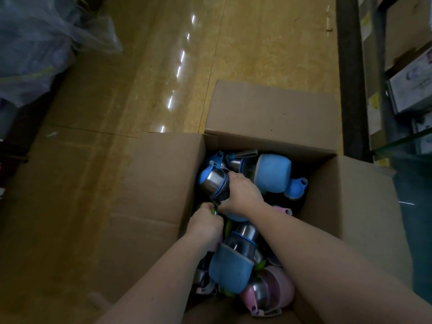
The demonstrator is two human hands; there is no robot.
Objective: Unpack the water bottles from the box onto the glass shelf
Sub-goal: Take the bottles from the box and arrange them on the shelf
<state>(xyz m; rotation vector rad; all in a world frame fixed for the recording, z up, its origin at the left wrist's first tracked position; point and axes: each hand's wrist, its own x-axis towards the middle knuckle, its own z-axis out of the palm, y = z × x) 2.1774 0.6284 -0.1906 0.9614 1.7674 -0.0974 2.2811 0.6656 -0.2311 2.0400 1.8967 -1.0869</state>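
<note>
An open cardboard box (275, 113) stands on the floor, filled with several water bottles in blue, pink and green. My right hand (243, 195) grips a blue and steel bottle (214, 181) near its neck at the box's left side. My left hand (205, 226) reaches in just below it and its curled fingers hold a green bottle (211, 208), mostly hidden. A blue-sleeved bottle (233, 263) lies between my forearms. Another blue bottle (273, 175) lies at the far end, and a pink one (268, 288) at the near end. The glass shelf (406, 141) shows at the right edge.
The box flaps (152, 183) spread left, right and far. A shiny yellow floor (163, 66) extends ahead. Plastic bags (35, 47) are piled at the upper left. A dark shelf post (350, 78) and stacked cartons (411, 90) stand at the right.
</note>
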